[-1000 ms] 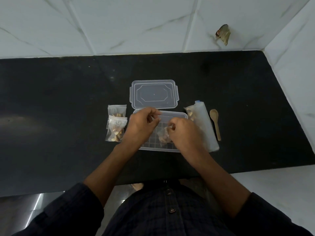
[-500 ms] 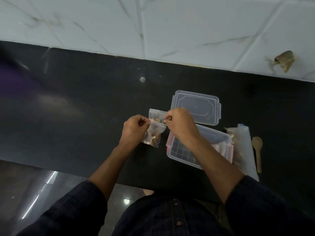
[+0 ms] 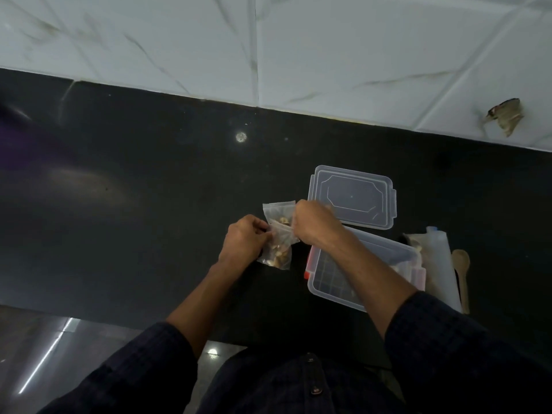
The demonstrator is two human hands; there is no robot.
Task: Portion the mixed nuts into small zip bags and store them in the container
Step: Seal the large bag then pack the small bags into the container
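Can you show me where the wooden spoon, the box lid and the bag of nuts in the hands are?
wooden spoon (image 3: 460, 259): head view, its bowl.
box lid (image 3: 352, 196): head view, its flat middle.
bag of nuts (image 3: 277, 253): head view, its nut-filled lower part.

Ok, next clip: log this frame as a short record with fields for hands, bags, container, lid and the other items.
left hand: pinches the upper edge of the filled zip bag
right hand: pinches the same bag's upper edge
second zip bag: on the counter behind the held one
container: open, right of the bags
lid: off, behind the container
wooden spoon: far right
counter: dark
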